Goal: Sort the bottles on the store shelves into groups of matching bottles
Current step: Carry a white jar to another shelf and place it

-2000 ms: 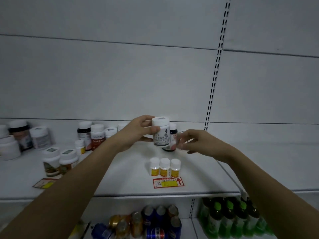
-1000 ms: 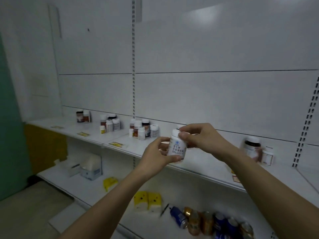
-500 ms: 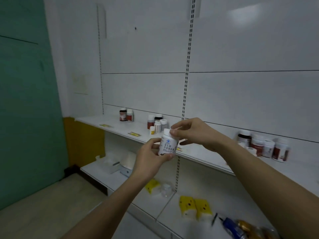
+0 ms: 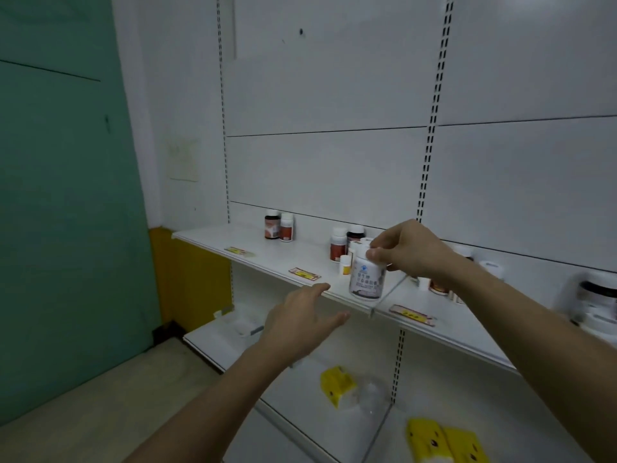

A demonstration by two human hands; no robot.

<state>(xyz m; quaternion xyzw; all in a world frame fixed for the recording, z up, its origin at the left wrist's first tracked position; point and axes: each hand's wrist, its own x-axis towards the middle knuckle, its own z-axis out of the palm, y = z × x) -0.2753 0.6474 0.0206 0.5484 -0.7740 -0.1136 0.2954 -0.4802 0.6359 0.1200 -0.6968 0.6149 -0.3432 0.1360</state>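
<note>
A white bottle (image 4: pixel 366 279) with a pale printed label hangs just above the front edge of the white shelf (image 4: pixel 253 245). My right hand (image 4: pixel 409 250) pinches it by the cap from above. My left hand (image 4: pixel 305 319) is free of it, fingers straight, held below and left of the bottle in front of the shelf edge. Behind the bottle stands a cluster of red-labelled and dark bottles (image 4: pixel 339 244). Two more bottles (image 4: pixel 279 226), one dark-capped and one white-capped, stand further left by the back wall. Other bottles (image 4: pixel 597 295) stand at the right, partly hidden by my right arm.
Yellow price tags (image 4: pixel 304 274) lie along the shelf front. Yellow packs (image 4: pixel 335 384) and a clear container lie on the lower shelf (image 4: pixel 293 396). A green wall (image 4: pixel 66 195) closes the left side. Slotted uprights (image 4: pixel 430 135) run up the white back panel.
My left hand has let go of the white bottle and dropped down and left, opening. My right hand now holds the bottle alone by its cap. My view has swung further left.
</note>
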